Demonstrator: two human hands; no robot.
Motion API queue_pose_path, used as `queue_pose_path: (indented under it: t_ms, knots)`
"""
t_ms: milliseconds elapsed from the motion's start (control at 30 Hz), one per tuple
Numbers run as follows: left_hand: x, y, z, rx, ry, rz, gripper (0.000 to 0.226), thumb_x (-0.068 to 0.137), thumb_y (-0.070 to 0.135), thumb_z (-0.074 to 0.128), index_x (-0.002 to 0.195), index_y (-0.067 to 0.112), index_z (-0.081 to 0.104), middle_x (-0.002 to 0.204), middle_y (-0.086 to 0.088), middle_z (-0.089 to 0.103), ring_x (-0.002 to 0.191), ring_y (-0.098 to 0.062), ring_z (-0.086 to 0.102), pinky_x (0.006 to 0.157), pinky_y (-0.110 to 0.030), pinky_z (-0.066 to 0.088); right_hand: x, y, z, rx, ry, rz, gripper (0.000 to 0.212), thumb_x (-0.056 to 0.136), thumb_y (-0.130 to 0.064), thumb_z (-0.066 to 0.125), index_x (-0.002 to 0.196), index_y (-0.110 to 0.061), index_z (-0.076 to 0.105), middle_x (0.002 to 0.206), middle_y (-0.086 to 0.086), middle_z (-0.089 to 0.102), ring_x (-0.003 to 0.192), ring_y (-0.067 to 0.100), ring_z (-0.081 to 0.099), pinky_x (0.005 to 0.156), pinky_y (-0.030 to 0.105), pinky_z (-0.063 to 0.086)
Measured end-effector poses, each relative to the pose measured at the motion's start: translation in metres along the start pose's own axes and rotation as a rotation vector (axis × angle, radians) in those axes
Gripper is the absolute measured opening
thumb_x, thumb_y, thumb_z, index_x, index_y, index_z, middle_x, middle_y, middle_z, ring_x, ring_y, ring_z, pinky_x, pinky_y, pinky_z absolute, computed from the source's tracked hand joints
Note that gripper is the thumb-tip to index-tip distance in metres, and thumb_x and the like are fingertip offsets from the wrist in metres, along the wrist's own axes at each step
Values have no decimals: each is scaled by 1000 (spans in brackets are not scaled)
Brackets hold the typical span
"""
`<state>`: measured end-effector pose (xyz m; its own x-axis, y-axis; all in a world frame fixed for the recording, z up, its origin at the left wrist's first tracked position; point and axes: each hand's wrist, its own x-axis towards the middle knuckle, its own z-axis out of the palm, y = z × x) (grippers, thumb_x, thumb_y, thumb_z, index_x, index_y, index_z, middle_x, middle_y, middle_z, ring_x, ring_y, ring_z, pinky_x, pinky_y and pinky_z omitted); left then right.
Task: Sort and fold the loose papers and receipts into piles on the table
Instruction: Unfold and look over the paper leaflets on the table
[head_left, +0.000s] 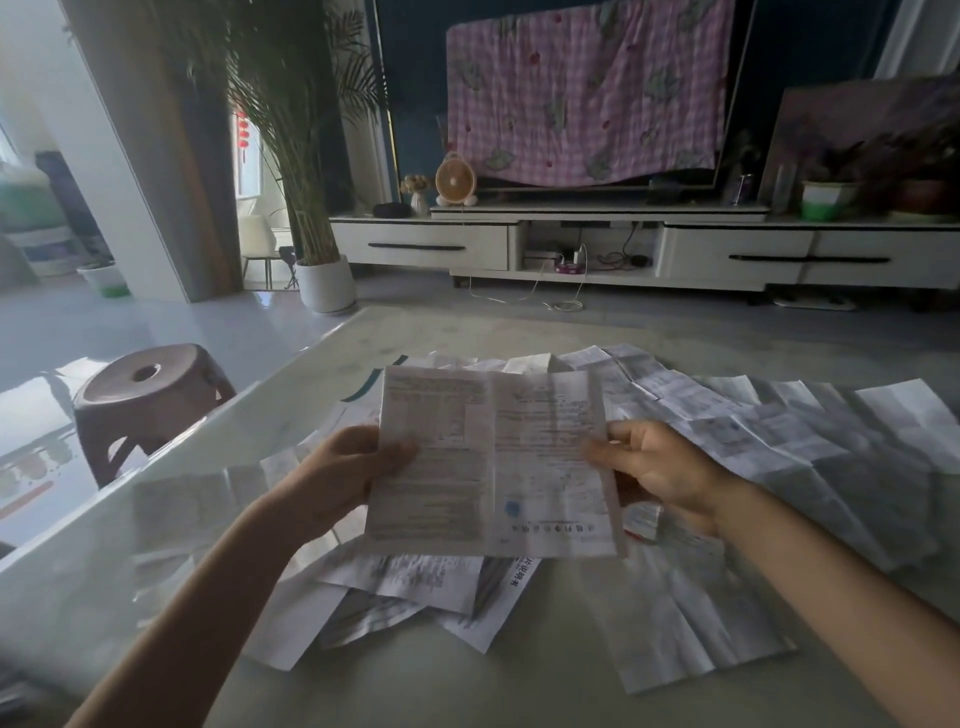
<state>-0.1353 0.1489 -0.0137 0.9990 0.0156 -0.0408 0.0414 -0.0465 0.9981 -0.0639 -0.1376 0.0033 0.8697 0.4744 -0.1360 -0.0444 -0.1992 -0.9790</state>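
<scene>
Both hands hold one creased printed sheet up above the middle of the table: the left hand pinches its left edge, thumb on the face and fingers curled behind, while the right hand grips the right edge the same way. Loose papers lie spread beneath, reaching the table's right edge, with more folded receipts heaped toward the near edge
</scene>
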Motion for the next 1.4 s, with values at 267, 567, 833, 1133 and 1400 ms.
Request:
queue_pose_path:
  t_ms: [267,567,833,1133,1400]
  knots:
    - [-9,31,23,236,-269,-119,26,74,19,74,91,0,70,89,-12,72,78,-21,70,72,-29,57,-33,-53,5,-471,-227,-126,64,70,-44,67,128,-28,46,111,-10,61,99,3,59,75,15,46]
    - [-11,19,31,-362,-223,-107,54,60,56,76,96,15,75,97,-12,72,83,-24,70,65,-32,56,-6,-16,6,132,13,-139,17,83,-3,64,100,-5,65,88,0,72,73,5,69,61,13,52]
    - [-8,11,61,-148,141,-89,9,87,16,59,91,9,62,73,-6,68,55,-13,65,49,-21,53,-4,-9,25,455,13,-39,28,83,-2,61,111,-1,62,103,14,71,85,23,71,64,30,58]
    - [-8,4,48,-381,-71,-9,23,86,-7,44,77,4,62,72,-10,66,59,-19,65,51,-24,54,-7,-9,10,422,-131,31,34,86,17,39,80,2,69,88,10,73,75,15,71,55,19,53]
    - [0,12,38,-78,-152,64,31,65,8,41,49,16,67,57,-1,61,50,-12,57,49,-19,48,-19,-35,-2,-108,-247,-16,22,90,-3,44,99,-5,65,101,9,72,83,16,67,73,26,55]
